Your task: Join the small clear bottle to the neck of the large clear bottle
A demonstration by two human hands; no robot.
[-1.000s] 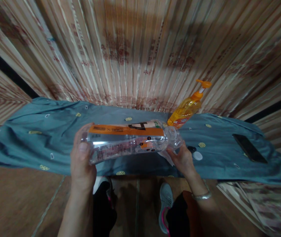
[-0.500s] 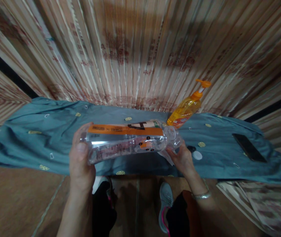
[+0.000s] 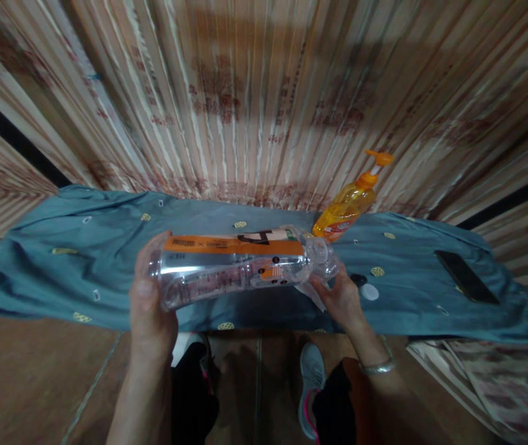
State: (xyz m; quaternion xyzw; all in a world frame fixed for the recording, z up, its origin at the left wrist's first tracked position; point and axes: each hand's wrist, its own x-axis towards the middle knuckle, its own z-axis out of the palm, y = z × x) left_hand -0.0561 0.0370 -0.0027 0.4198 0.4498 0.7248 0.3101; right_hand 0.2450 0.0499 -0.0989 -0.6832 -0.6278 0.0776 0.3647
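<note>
Clear plastic bottles (image 3: 234, 262), apparently two side by side, lie sideways in the air above the cloth-covered surface. An orange printed strip (image 3: 227, 245) runs along the upper one. My left hand (image 3: 150, 303) is closed around the base ends at the left, thumb in front. At the right, my right hand (image 3: 340, 296) grips the neck ends, and an uncapped mouth shows there. Something thin and white (image 3: 311, 295) shows just under the necks beside my right fingers; whether it is held cannot be made out.
A pump bottle (image 3: 345, 210) of yellow-orange liquid stands behind the right hand. A white cap (image 3: 370, 292) and a small black cap-like piece (image 3: 359, 279) lie right of it. Farther right is a black phone (image 3: 465, 276). Teal cloth (image 3: 106, 247) covers the narrow surface before a striped curtain (image 3: 245, 93).
The bottles and both hands have shifted very slightly left in view, along with the whole scene. The grip of each hand looks the same.
</note>
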